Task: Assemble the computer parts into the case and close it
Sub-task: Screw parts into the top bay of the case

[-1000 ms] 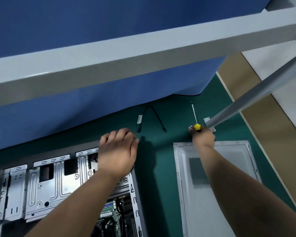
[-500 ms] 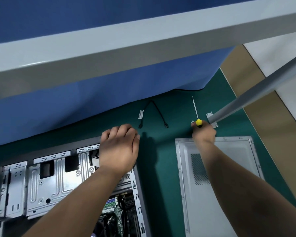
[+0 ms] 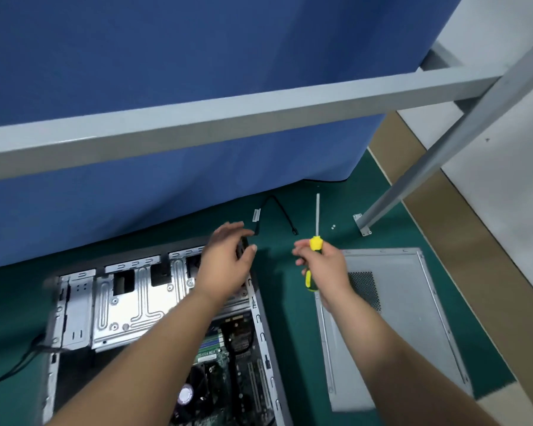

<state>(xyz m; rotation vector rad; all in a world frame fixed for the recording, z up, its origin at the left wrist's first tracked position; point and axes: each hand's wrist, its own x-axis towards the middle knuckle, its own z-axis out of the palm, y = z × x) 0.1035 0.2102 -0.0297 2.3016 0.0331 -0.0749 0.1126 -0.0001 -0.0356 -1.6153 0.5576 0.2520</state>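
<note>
Right hand (image 3: 323, 265) has the screwdriver (image 3: 316, 238), fingers wrapped round the yellow-green handle, shaft pointing away from the person toward the tabletop's far edge. Tool is lifted, tip near nothing yet.

Left hand (image 3: 225, 262) is spread, fingers relaxed, resting on the far right corner of the open case (image 3: 130, 302), holding nothing.

Key relation: the case lies to the left of the screwdriver hand, long axis running near-to-far; the side panel (image 3: 406, 333) lies flat just right of it, same axis, right forearm crossing it. Two small screws (image 3: 333, 226) sit near the far edge, beyond the right hand and right of the shaft, by the frame leg's foot (image 3: 362, 224). A loose black cable (image 3: 277, 210) lies between the hands, further out.

Judgement: the right hand is nearer both screws and panel; the left is better placed for cable or case. Drive cage (image 3: 126, 305) and motherboard (image 3: 228, 364) are in, lid not yet on.
</note>
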